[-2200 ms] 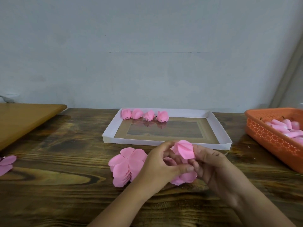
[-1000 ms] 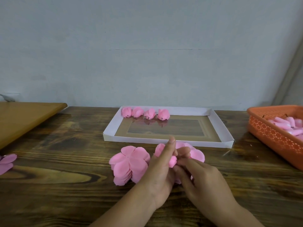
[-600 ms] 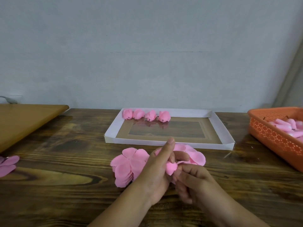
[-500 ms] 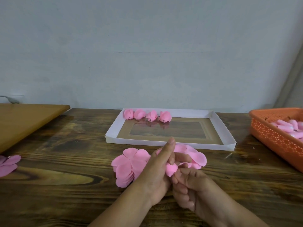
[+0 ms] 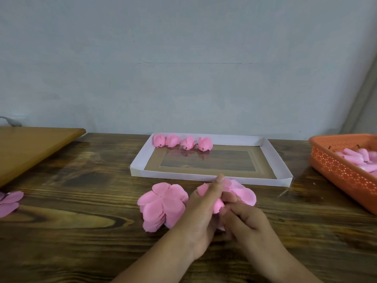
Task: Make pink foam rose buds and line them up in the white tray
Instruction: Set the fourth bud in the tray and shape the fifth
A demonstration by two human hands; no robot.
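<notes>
The pink foam piece (image 5: 217, 205) is mostly hidden between two hands, just in front of the white tray (image 5: 273, 153). Its shape is hard to make out. The left hand (image 5: 201, 217) pinches it; the right hand (image 5: 245, 221) has curled fingers touching it. Four rose buds (image 5: 182, 141) sit in a row at the tray's back. A stack of petals (image 5: 162, 205) lies beside the left hand.

Head view, forward-down, near wooden table (image 5: 81, 201)

Dark wooden table (image 5: 81, 231), white tray (image 5: 140, 160), orange basket (image 5: 342, 172), pink petal stack (image 5: 163, 207)
</notes>
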